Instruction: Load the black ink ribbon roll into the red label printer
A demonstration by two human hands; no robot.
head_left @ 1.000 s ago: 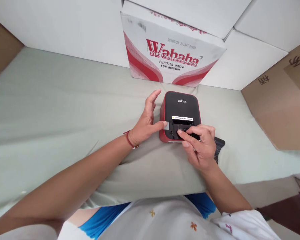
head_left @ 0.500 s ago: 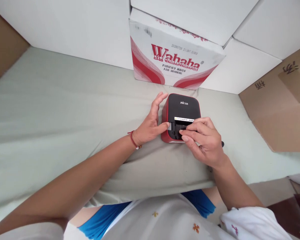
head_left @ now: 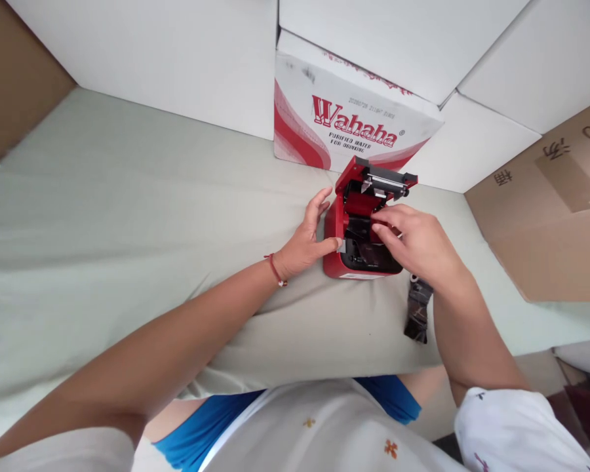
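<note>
A small red and black printer (head_left: 364,272) sits on the green cloth with its lid (head_left: 383,178) tilted up, showing a grey bar and roller beneath. Dark, shiny film (head_left: 368,254) lies inside the open bay. My left hand (head_left: 311,239) rests along the printer's left side, fingers stretched and thumb touching the grey tab at the front corner. My right hand (head_left: 415,246) reaches into the bay from the right, its thumb and fingers curled close together; what they pinch is hidden. Below my right wrist lies a dark, shiny film bundle (head_left: 417,311) with a pale ring at one end.
A white and red Wahaha water carton (head_left: 354,124) stands behind the printer, among plain white boxes (head_left: 177,65). On the right is a brown cardboard box (head_left: 545,242), and another brown box (head_left: 14,72) is at the far left. The green cloth (head_left: 177,183) has soft folds.
The printer's lid has swung up from closed to open. My right hand has moved from the front of the lid into the bay. The film bundle has come into view.
</note>
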